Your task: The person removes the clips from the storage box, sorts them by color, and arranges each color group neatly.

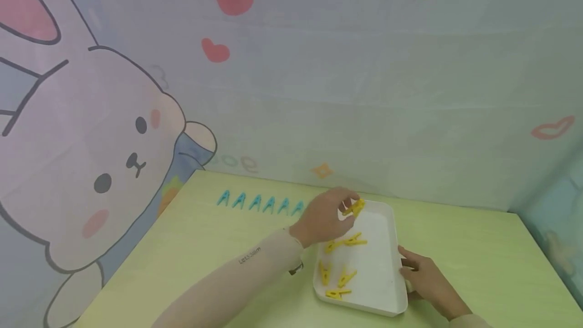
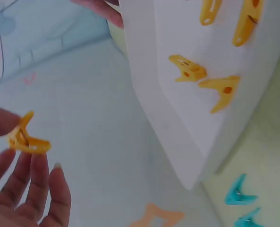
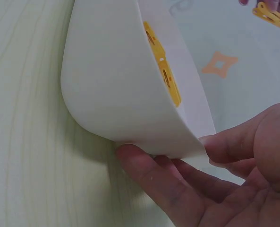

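Note:
My left hand [image 1: 325,216] is over the far left part of a white tray [image 1: 378,257]. Between thumb and fingers it pinches a yellow clothespin [image 2: 26,137], held above the tray floor. Several more yellow clothespins [image 1: 347,278] lie scattered along the tray's left side. At the tray's right side is my right hand [image 1: 430,280]. In the right wrist view its thumb [image 3: 239,144] lies at the rim and its fingers reach under the outer wall, gripping the tray edge.
Several blue clothespins [image 1: 255,202] stand in a row on the light green table [image 1: 205,247], left of the tray near the back edge. Behind the table hangs a printed cloth [image 1: 364,75] with hearts and a rabbit.

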Demonstrator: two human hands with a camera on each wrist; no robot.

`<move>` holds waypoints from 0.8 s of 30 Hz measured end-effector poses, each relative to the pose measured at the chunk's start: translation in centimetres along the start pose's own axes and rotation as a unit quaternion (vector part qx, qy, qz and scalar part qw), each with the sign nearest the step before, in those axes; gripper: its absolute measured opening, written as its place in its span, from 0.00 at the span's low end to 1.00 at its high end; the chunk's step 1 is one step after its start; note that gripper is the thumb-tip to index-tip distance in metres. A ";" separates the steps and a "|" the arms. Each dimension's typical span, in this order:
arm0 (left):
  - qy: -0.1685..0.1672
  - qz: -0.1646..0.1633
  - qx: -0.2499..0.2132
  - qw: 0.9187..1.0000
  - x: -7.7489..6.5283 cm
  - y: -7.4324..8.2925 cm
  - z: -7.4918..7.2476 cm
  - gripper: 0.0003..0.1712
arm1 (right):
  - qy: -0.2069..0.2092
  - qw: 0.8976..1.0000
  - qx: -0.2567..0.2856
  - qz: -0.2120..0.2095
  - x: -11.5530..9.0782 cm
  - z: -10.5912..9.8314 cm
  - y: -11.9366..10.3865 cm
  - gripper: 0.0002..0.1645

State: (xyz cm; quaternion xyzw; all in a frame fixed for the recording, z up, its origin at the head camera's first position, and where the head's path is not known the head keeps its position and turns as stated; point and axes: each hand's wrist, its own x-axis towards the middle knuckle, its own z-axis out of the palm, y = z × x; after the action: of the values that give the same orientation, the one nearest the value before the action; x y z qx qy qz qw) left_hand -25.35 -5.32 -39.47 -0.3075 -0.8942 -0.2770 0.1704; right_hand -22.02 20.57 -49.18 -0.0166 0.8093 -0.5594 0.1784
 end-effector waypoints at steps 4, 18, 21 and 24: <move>0.063 -0.097 -0.032 0.993 -0.6 -2.3 0.1 0.21 | -0.003 1.000 -0.006 0.001 0.1 0.0 0.0 0.33; 0.033 -0.340 -0.016 0.940 -3.4 -7.4 2.0 0.27 | -0.008 1.000 0.013 -0.008 -0.1 0.0 -0.3 0.32; -0.009 -0.356 -0.011 0.934 -3.9 -7.8 2.7 0.28 | -0.009 1.000 0.015 -0.012 -0.2 0.0 -0.4 0.32; -0.032 -0.363 0.007 0.931 -4.2 -8.0 3.3 0.27 | -0.010 1.000 0.013 -0.013 -0.3 0.0 -0.5 0.33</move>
State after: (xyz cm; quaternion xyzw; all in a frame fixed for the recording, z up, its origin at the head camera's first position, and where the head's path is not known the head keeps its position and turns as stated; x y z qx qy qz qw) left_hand -27.78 -10.54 -47.21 0.0309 -0.9516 -0.3042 0.0317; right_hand -21.85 20.43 -48.64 -0.0304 0.7995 -0.5723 0.1796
